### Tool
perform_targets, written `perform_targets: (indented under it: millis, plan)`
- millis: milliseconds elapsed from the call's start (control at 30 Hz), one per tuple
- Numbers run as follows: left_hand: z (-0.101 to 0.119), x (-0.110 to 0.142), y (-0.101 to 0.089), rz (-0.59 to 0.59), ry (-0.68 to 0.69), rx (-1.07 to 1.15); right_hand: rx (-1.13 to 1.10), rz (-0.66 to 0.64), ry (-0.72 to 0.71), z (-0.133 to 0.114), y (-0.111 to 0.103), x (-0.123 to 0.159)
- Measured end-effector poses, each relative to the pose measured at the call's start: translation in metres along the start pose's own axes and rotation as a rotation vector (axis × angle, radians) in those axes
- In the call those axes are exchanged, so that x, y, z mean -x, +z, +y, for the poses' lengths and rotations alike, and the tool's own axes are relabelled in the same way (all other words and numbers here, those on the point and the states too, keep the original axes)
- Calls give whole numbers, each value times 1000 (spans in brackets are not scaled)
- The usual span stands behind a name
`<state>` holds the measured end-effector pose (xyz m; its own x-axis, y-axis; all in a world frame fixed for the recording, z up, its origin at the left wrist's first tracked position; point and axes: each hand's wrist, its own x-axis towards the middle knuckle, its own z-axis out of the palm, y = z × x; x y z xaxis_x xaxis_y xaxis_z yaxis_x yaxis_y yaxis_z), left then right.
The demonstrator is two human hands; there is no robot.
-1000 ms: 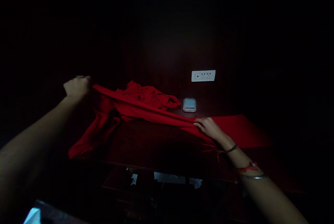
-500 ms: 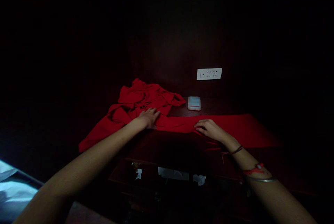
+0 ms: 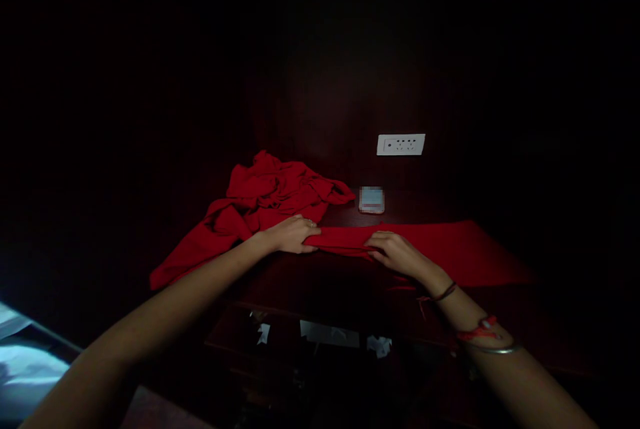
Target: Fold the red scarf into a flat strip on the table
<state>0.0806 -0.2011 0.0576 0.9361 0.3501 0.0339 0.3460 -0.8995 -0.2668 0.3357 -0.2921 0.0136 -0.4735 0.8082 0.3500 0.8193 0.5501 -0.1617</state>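
A long red cloth (image 3: pixel 445 249) lies across a dark wooden surface, flat on the right and bunched in a loose heap on the left. My left hand (image 3: pixel 293 234) is closed on the cloth's near edge beside the heap, thumb below and fingers on top; a ring shows on one finger. A short way to the right, my right hand (image 3: pixel 397 254) pinches the same edge, with its fingertips on the fabric. Between the two hands a narrow strip of the cloth runs fairly straight, with a fold along it.
Behind the cloth lies a small phone-like device (image 3: pixel 371 200) with a blurred screen. A white socket plate (image 3: pixel 401 144) is on the dark wall. Below the surface's front edge, white papers (image 3: pixel 330 334) show in a shelf space. Pale, bright fabric (image 3: pixel 30 376) is at lower left.
My left hand has gone from lying flat with spread fingers to gripping the cloth's edge, slightly further right. The strip between the hands is narrower. My right hand has shifted slightly left.
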Motion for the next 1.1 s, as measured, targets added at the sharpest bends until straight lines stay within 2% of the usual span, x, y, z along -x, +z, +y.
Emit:
perform_targets:
  millis: [100,167,233,300,333,400,433,500,567,600,633,667,700,767,867,967,1100]
  plan:
    - [19,9,-5,-41,179,16,-182,-102,-51,-8,-3,0]
    - [28,16,-7,-76,224,11,-316,-186,-75,-11,-7,1]
    - [31,24,-9,-128,177,20,-416,-246,-69,-12,-10,2]
    - [31,31,-12,-197,76,60,-446,-237,-24,-11,-11,3]
    - [30,33,-14,-232,38,94,-418,-201,10,-9,-9,3]
    - [29,31,-17,-285,48,195,-275,-124,95,-5,-4,2]
    - [30,27,-17,-276,77,252,-178,-115,149,-2,0,2]
    - [34,12,-12,-181,102,346,-8,-195,282,3,8,3]
    - [39,-7,2,-53,-37,362,83,-331,412,7,13,4]
    - [41,-16,12,-61,-141,353,105,-388,465,9,14,5]
    - [42,-24,22,-127,-243,342,120,-426,511,12,15,7]
    - [41,-31,33,-182,-310,337,132,-446,551,15,14,8]
    - [38,-36,43,-193,-321,349,141,-452,584,18,14,9]
    - [27,-45,59,-169,-313,354,149,-445,630,26,13,10]
    - [8,-54,71,-66,-260,315,150,-386,652,37,15,7]
    - [-2,-61,70,38,-187,226,157,-272,636,45,17,1]
    - [9,-69,54,131,-48,164,114,-56,483,49,3,5]
